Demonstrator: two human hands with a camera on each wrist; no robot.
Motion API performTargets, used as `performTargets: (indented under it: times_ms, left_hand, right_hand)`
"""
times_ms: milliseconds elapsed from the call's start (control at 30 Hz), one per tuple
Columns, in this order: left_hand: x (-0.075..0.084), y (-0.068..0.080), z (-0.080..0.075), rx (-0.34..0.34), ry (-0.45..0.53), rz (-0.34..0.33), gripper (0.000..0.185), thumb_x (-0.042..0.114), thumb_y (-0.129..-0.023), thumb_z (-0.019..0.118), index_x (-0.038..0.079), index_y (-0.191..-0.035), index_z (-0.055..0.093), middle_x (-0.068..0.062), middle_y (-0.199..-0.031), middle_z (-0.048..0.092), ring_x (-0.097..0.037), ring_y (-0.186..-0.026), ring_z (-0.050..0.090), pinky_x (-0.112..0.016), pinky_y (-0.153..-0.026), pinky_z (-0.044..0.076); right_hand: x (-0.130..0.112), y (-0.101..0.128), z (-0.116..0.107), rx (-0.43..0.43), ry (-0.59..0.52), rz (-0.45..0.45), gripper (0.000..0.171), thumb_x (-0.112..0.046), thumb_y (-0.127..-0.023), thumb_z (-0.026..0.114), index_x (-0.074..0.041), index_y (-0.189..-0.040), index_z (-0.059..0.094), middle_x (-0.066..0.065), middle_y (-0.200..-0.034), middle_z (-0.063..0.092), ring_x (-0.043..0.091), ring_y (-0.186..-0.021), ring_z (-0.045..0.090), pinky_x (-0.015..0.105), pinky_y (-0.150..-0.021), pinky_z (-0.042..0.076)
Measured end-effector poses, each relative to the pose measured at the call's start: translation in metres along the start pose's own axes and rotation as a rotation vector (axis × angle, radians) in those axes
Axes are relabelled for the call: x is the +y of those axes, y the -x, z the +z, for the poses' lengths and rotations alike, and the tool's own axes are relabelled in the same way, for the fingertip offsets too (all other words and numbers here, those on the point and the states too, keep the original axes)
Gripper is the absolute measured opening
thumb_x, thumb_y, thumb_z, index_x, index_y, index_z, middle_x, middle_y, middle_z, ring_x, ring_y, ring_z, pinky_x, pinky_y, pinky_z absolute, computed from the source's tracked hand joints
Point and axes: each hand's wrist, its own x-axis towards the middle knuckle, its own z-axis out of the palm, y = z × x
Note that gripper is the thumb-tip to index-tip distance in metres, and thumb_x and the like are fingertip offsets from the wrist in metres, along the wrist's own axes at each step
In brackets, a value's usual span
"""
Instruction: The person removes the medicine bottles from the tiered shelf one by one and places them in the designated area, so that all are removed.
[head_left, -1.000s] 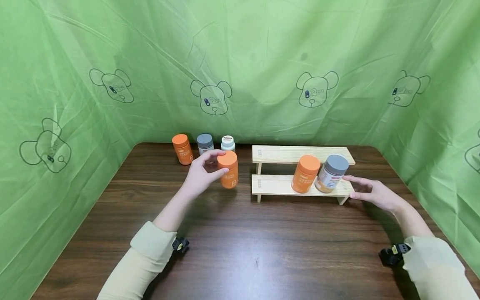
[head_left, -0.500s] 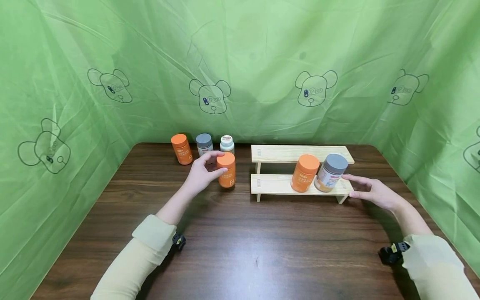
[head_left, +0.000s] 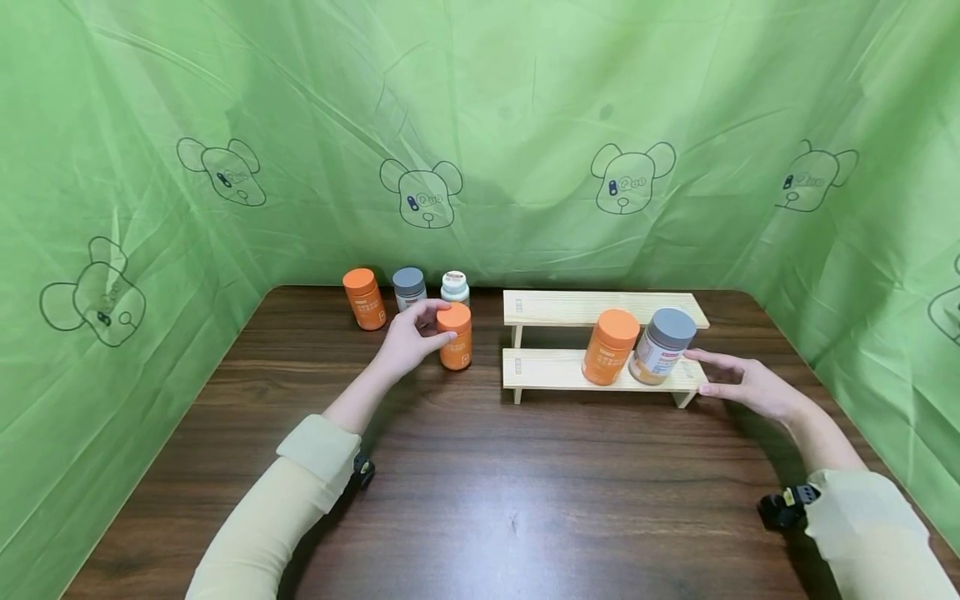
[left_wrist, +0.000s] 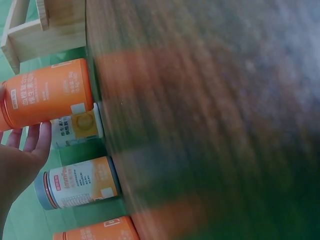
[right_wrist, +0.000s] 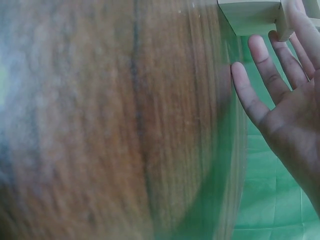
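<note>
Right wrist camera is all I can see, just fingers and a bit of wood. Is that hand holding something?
Observer: No. The right hand is open, fingers straight, beside the end of the wooden rack.
Operator: What's on the rack?
Observer: Two bottles stand on its lower step: an orange-capped one and a grey-capped one.
Operator: What is the other hand doing?
Observer: The left hand has its grip on an orange bottle that stands on the table, left of the rack.
Operator: Any more bottles?
Observer: Three more stand behind it by the green curtain.
</note>
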Motion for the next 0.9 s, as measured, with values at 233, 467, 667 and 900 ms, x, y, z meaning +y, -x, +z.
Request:
performTargets:
  times_ms: [233, 467, 667, 900]
  left_hand:
    - [-0.005, -0.002, 0.000, -0.017, -0.048, -0.008, 0.044, 0.009, -0.078, 0.077, 0.008, -0.117, 0.058, -0.014, -0.112, 0.062, -0.030, -0.100, 0.059, -0.052, -0.090, 0.047]
    - [-0.001, -0.002, -0.001, -0.036, -0.049, -0.028, 0.043, 0.008, -0.079, 0.076, 0.009, -0.118, 0.057, -0.013, -0.111, 0.062, -0.032, -0.100, 0.059, -0.051, -0.086, 0.048]
    - [0.002, -0.002, -0.001, -0.049, -0.060, -0.024, 0.045, 0.007, -0.078, 0.076, 0.006, -0.119, 0.057, -0.014, -0.114, 0.062, -0.030, -0.101, 0.059, -0.052, -0.089, 0.047]
    - [0.012, -0.004, -0.006, -0.076, -0.085, -0.035, 0.045, 0.011, -0.079, 0.077, 0.007, -0.120, 0.059, -0.012, -0.119, 0.060, -0.031, -0.106, 0.058, -0.052, -0.093, 0.046]
  right_hand:
    - [-0.001, 0.000, 0.000, -0.006, -0.005, 0.016, 0.058, -0.022, -0.091, 0.064, -0.019, -0.144, 0.041, 0.013, -0.142, 0.043, 0.000, -0.102, 0.056, 0.015, -0.082, 0.044]
    - [0.002, 0.000, 0.000, -0.003, -0.019, 0.013, 0.058, -0.021, -0.091, 0.064, -0.016, -0.144, 0.041, -0.002, -0.139, 0.045, -0.001, -0.103, 0.055, 0.015, -0.083, 0.043]
    - [0.002, 0.000, 0.001, 0.002, -0.032, -0.006, 0.058, -0.020, -0.091, 0.064, -0.014, -0.143, 0.042, -0.005, -0.136, 0.047, 0.000, -0.102, 0.056, 0.016, -0.081, 0.045]
    - [0.000, 0.000, 0.001, -0.005, -0.042, 0.006, 0.058, -0.021, -0.091, 0.064, -0.014, -0.143, 0.041, 0.014, -0.142, 0.044, -0.004, -0.104, 0.054, 0.014, -0.082, 0.044]
